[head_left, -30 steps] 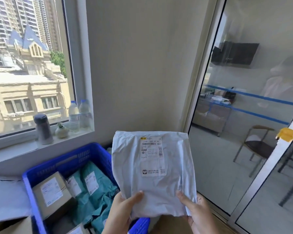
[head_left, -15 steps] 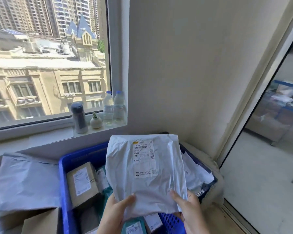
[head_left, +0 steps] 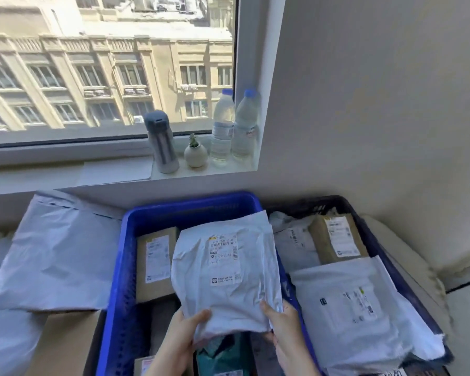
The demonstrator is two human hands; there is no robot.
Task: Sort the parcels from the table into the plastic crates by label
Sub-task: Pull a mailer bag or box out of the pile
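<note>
Both hands hold a white plastic mailer parcel with a printed label on its face, over the bright blue crate. My left hand grips its lower left corner, thumb on top. My right hand grips the lower right corner. In the blue crate lie a brown cardboard box and teal mailers. To the right stands a dark blue crate with white mailers and a brown box.
Large white mailers and a cardboard box lie left of the blue crate. On the windowsill stand a grey flask, a small plant pot and two water bottles. A white wall closes the right side.
My view has swung left and down from the glass door to the crates. The held parcel has come lower, from in front of the wall to just over the blue crate.
</note>
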